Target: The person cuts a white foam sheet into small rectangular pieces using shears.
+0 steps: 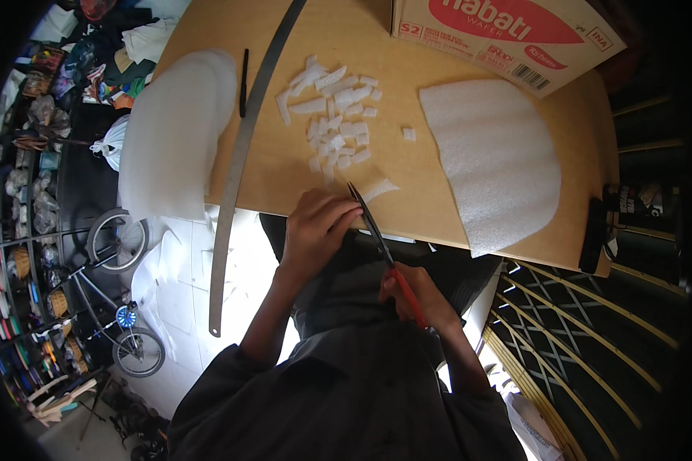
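My right hand (pixel 417 296) grips the red handles of a pair of scissors (pixel 377 234), whose dark blades point up toward the table's near edge. My left hand (pixel 319 230) pinches a thin white foam strip (pixel 378 188) at that edge, right by the blade tips. Several small cut foam pieces (pixel 334 115) lie scattered on the wooden table (pixel 407 200) just beyond my hands.
A large white foam sheet (pixel 496 157) lies at the right, another (pixel 173 134) hangs over the left edge. A long metal ruler (pixel 238 165) and a black pen (pixel 244 83) lie left of the pieces. A cardboard box (pixel 507 34) stands at the back. A bicycle (pixel 115 292) is below left.
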